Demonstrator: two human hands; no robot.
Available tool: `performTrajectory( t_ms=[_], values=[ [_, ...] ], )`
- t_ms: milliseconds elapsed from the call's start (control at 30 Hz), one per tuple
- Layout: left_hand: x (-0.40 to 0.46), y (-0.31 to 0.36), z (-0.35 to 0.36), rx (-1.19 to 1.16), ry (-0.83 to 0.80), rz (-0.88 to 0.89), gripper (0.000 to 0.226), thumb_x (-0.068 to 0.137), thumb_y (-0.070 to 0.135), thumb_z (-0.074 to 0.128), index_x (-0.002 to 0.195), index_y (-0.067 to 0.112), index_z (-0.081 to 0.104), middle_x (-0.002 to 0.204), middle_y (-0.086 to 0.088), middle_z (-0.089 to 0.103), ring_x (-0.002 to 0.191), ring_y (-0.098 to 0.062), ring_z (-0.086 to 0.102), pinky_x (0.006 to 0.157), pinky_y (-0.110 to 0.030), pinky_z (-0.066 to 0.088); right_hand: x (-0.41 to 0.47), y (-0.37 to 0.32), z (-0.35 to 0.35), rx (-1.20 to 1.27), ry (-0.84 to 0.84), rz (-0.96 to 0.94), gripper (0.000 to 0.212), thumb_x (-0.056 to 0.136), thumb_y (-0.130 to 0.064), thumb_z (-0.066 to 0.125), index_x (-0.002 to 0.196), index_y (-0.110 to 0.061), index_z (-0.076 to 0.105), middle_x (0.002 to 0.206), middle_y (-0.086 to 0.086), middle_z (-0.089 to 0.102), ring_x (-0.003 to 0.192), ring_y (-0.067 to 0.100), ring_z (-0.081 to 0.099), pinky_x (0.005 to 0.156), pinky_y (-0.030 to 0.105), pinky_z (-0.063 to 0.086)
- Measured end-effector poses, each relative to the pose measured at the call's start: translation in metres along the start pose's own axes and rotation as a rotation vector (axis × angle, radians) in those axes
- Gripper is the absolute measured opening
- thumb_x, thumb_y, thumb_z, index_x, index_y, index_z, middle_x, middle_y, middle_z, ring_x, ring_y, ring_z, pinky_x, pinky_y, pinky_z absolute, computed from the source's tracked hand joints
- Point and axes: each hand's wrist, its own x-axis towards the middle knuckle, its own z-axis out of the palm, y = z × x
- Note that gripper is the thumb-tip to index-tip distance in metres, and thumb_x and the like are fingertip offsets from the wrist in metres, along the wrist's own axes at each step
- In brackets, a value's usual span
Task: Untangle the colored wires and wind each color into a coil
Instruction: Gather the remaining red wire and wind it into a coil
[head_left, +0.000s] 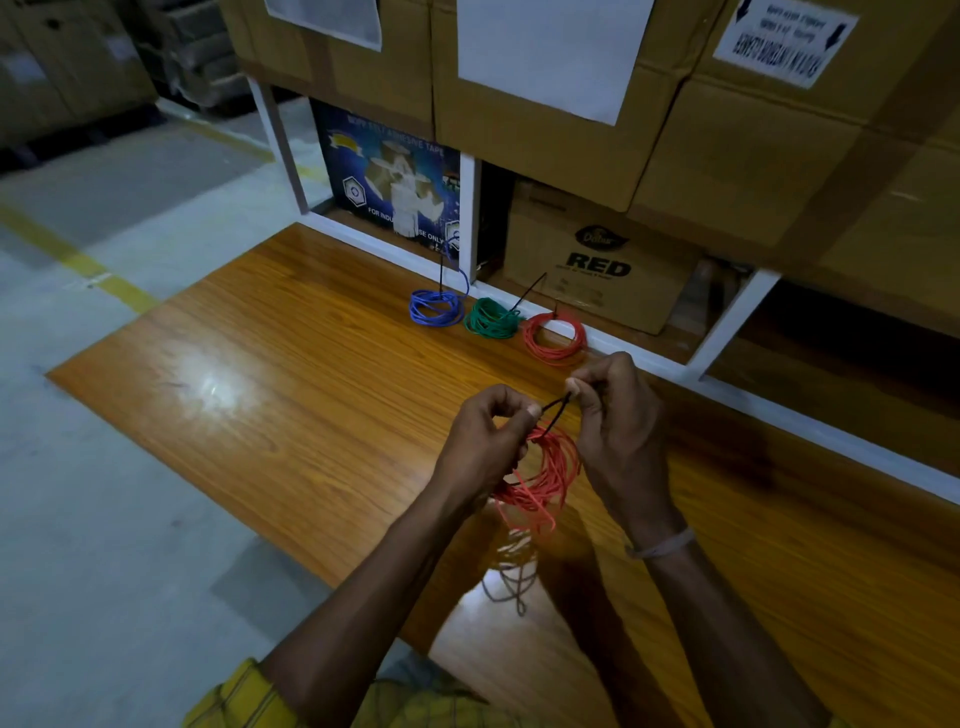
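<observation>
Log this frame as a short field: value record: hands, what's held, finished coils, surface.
left hand: pinching the black tie and gripping the coil's top
right hand: pinching the tie's other end
held item: red wire coil, hanging between the hands above the table
black tie: looped at the coil's top
finished coils: blue coil, green coil, second red coil, in a row at the table's far edge
surface: wooden table

Glossy wood-grain desk (291, 364) with bright glare patches, smooth plastic-coated red wire coil (545, 478), matt brown cardboard boxes (545, 130) with white paper labels along the desk's far edge, white painted shelf frame (470, 208), dull grey concrete floor (104, 519)
</observation>
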Motion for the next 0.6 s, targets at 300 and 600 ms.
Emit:
performTrajectory(
  t_ms=[300,600],
  values=[
    [0.003,0.015,-0.006,-0.034,-0.129,0.156,0.009,0.101,0.02,0.07,0.11,0.02,0.071,0.11,-0.003,0.068,0.059,-0.007,0.052,0.056,-0.026,0.044,0.016,0.005,-0.011,0.041,-0.009,0.061,0.004,0.103,-0.006,0.063,0.099,-0.008,0.061,0.092,0.002,0.064,0.088,0.016,0.063,0.071,0.041,0.054],
    [0.006,0.012,0.004,0.014,-0.128,0.143,0.01,0.102,0.022,0.067,0.098,0.015,0.061,0.103,-0.011,0.062,0.056,-0.009,0.047,0.051,-0.024,0.04,0.007,0.008,-0.004,0.003,0.033,0.025,0.007,0.103,-0.002,0.059,0.1,-0.007,0.058,0.092,0.005,0.06,0.086,0.021,0.06,0.07,0.041,0.052]
  ],
)
